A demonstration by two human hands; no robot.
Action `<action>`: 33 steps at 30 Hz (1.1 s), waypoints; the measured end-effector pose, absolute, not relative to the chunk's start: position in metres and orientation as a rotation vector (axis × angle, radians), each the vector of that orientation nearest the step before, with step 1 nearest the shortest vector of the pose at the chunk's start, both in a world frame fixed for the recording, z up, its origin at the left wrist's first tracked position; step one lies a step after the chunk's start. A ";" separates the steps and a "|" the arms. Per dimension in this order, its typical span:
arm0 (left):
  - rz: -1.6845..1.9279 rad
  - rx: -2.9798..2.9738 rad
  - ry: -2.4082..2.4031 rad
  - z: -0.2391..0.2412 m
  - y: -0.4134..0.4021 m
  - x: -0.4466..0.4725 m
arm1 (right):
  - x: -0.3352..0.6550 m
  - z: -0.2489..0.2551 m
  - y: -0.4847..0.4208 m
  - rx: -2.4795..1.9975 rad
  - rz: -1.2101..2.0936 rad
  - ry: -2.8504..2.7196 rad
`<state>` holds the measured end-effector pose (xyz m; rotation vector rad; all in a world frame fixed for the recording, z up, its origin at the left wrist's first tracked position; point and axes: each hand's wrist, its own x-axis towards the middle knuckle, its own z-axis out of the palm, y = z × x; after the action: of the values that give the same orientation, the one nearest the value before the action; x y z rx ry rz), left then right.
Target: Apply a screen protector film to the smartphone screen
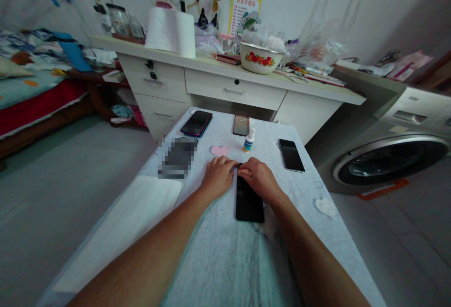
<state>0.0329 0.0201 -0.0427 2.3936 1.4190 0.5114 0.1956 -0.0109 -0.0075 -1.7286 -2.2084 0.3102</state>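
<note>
1. Left hand [218, 175]: fingers curled under, tips at the far left corner of the black phone [249, 201]. Right hand [259, 177]: loosely curled, fingertips on the phone's far end. The fingers hide whether either hand pinches anything, so I cannot tell.
2. The black phone lies flat, face up, mid-table on the pale cloth [225, 260], lengthwise between the forearms.
3. Risk: the phone rests on loose fabric. Uneven pressure at the far end could skate it toward the person or bunch the cloth.
4. Risk: the small bottle [248, 140] stands upright just beyond the knuckles (cap seems on). A forward nudge could tip it toward the pink heart-shaped piece [220, 150] or the phone behind it [241, 125].
5. Risk: bare fingertips on the glass are likely to leave smears.
6. Around: dark phone, far left [196, 123]; another to the right [291, 155], near the table edge; white sheet [141, 208] on the left.
7. Beyond: a cluttered desk [225, 86] with a floral bowl [260, 58]; a washing machine [391, 156] on the right. Nothing lies between the hands and the phone.
</note>
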 end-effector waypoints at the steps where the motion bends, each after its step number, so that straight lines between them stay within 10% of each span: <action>1: 0.514 2.389 1.417 -0.043 0.020 0.033 | 0.196 -0.007 -0.012 -1.718 0.325 -2.213; 33: 0.540 2.388 1.405 -0.042 0.019 0.032 | 0.193 -0.007 -0.024 -1.661 0.322 -2.240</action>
<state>0.0320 0.0191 -0.0421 2.3881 1.4047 0.5396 0.1934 -0.0242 -0.0070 -1.6614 -2.2401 0.3219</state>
